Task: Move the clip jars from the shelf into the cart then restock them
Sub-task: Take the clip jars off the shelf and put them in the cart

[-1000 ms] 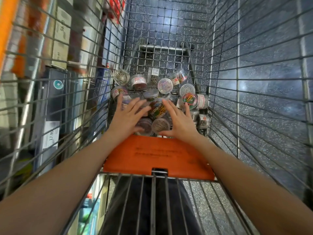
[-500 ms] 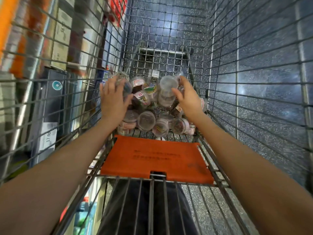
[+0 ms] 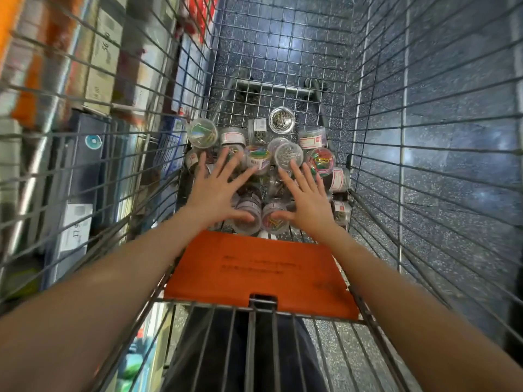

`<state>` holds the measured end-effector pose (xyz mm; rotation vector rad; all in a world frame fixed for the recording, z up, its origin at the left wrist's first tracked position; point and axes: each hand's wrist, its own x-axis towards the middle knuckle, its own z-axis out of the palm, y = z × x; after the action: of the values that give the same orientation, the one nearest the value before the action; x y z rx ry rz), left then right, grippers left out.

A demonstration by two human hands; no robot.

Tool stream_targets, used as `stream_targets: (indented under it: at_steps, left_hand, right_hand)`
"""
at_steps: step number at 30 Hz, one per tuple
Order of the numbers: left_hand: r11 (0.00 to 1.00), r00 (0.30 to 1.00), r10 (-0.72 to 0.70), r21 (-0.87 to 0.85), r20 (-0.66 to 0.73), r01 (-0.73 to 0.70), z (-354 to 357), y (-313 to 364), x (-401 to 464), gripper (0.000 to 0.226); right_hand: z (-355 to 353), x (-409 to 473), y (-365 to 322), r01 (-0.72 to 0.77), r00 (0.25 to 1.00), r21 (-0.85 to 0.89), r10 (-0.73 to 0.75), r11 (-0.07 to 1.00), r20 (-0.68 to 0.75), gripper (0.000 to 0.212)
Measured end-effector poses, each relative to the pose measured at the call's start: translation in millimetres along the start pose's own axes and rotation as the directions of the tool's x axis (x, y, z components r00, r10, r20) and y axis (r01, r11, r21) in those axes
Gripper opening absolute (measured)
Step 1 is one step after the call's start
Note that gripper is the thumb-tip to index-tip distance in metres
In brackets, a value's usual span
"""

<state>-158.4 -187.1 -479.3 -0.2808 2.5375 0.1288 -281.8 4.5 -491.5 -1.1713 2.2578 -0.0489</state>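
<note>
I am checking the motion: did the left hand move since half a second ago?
Yes. The left hand came back toward the orange flap, fingers now spread over the jars.

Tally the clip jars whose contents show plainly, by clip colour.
Clear round plastic jars of multicoloured clips: 4
Clear round plastic jars of plain metal clips: 2
Total: 6; the remaining jars cannot be read.
</note>
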Motion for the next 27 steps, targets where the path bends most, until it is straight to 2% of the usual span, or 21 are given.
stream_targets:
  at_steps: [2, 4, 8, 11, 13, 15, 18, 20, 21, 23, 27]
  left_hand:
    - [0.998, 0.996, -0.016, -0.062, 0.093, 0.021, -7.9, -7.3, 8.6, 0.106]
    - [0.994, 0.991, -0.018, -0.103, 0.129, 0.032, -8.1, -11.7, 12.0, 0.105]
    - [0.943, 0.98, -0.159, -0.276, 0.119, 0.186, -4.8, -9.7, 4.0, 0.104]
    - [0.891, 0.966, -0.253, -0.38, 0.043, 0.25, -5.1, 0.0, -2.3, 0.083]
    - [0.796, 0.931, -0.364, -0.516, 0.01, 0.317, -7.1, 4.1, -4.4, 0.064]
    - [0.761, 0.93, -0.368, -0.575, -0.004, 0.299, -10.2, 5.1, -7.8, 0.064]
    - [0.896, 0.995, -0.091, -0.44, -0.041, 0.063, -10.1, 7.3, -18.1, 0.073]
    - [0.964, 0.997, 0.074, -0.257, 0.016, -0.067, -4.9, 10.7, -24.6, 0.075]
    - [0.978, 0.993, 0.109, -0.181, 0.048, -0.099, -0.5, 12.7, -26.0, 0.074]
    - [0.988, 0.994, 0.088, -0.133, 0.071, -0.078, 5.3, 14.4, -23.6, 0.074]
    - [0.968, 0.996, -0.061, -0.239, 0.062, 0.074, 5.5, 14.4, -7.5, 0.076]
  right_hand:
    - [-2.7, 3.7, 5.2, -0.005, 1.0, -0.025, 0.005, 1.0, 0.014, 0.105]
    - [-8.8, 6.3, 11.0, -0.007, 0.999, -0.058, 0.01, 0.998, 0.038, 0.105]
    - [-22.2, 9.7, 27.2, -0.034, 0.998, -0.091, 0.038, 0.995, 0.046, 0.096]
    - [-24.0, 4.1, 36.4, -0.136, 0.99, 0.014, 0.136, 0.991, 0.039, 0.09]
    - [-21.7, -4.6, 35.7, -0.156, 0.988, 0.053, 0.154, 0.986, 0.03, 0.089]
    - [-19.2, -12.2, 29.3, -0.139, 0.99, 0.066, 0.137, 0.988, 0.035, 0.086]
    - [-12.1, -19.6, 15.9, -0.097, 0.994, 0.091, 0.093, 0.991, 0.05, 0.085]
    - [-4.9, -22.0, 9.0, -0.044, 0.997, 0.098, 0.038, 0.994, 0.061, 0.084]
    - [-1.1, -22.0, 7.1, -0.022, 0.997, 0.094, 0.015, 0.995, 0.069, 0.083]
    - [4.3, -19.3, 5.0, -0.012, 0.998, 0.102, 0.007, 0.995, 0.057, 0.082]
    - [6.0, -4.1, 2.9, -0.027, 1.0, 0.136, 0.027, 0.99, 0.002, 0.078]
